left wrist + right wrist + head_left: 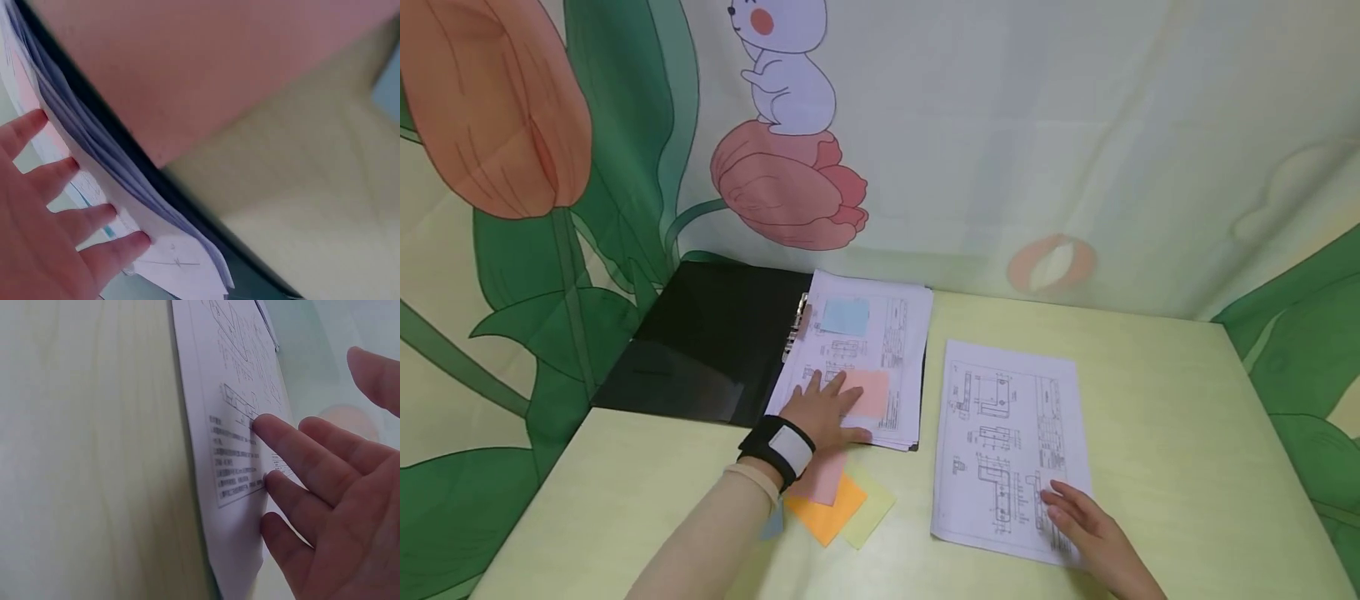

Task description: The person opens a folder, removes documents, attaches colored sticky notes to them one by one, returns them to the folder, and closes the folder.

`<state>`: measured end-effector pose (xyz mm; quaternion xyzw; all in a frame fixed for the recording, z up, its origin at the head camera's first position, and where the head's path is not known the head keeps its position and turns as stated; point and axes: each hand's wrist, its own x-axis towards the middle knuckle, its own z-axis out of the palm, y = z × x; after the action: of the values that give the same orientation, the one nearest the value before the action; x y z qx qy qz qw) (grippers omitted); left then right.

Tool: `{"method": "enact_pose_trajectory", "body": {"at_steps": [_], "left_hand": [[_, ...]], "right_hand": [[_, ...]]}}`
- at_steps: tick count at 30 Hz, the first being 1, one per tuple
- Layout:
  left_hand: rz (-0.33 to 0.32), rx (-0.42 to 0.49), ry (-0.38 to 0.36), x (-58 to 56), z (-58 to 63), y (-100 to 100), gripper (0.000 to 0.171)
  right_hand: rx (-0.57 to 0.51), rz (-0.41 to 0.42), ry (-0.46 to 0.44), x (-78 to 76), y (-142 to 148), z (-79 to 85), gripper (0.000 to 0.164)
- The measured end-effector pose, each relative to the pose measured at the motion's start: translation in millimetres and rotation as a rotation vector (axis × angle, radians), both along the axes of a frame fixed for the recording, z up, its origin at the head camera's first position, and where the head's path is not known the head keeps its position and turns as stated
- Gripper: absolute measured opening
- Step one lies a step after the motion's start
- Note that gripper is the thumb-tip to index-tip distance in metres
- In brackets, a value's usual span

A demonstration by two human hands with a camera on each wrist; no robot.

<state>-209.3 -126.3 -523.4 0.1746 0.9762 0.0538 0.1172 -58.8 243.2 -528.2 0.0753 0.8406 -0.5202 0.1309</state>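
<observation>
A black ring binder (pixel 692 342) lies unfolded on the table, a stack of drawing sheets (pixel 904 333) on its right side. My left hand (pixel 820 412), fingers spread, rests on the top sheet beside a pink sticky note (pixel 868 393). In the left wrist view, its fingertips touch the paper near the stack's edge. A light blue sticky note (pixel 846 317) sits higher on that sheet. To the right lies a separate pile of drawing sheets (pixel 1007 442). My right hand (pixel 1097 533) is at its lower right corner, fingers loosely bent, holding nothing; contact with the paper is unclear.
Below the binder lie loose sticky notes: a pink one (pixel 823 479), an orange one (pixel 831 512), a yellow-green one (pixel 871 510) and a blue one (pixel 772 525) partly behind the left forearm. A printed curtain (pixel 962 150) hangs along the table's back edge.
</observation>
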Motion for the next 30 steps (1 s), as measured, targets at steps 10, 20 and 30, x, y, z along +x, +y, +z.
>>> {"method": "enact_pose_trajectory", "body": {"at_steps": [10, 20, 30], "left_hand": [[-0.127, 0.072, 0.157, 20.7, 17.1, -10.1, 0.056], [-0.299, 0.010, 0.070, 62.0, 9.8, 3.7, 0.054], [-0.259, 0.110, 0.021, 59.0, 5.9, -5.3, 0.030]], "right_hand": [[0.116, 0.014, 0.056, -1.4, -5.0, 1.0, 0.053], [0.313, 0.030, 0.002, -6.0, -6.3, 8.3, 0.056], [0.335, 0.049, -0.006, -3.5, -9.7, 7.7, 0.057]]}}
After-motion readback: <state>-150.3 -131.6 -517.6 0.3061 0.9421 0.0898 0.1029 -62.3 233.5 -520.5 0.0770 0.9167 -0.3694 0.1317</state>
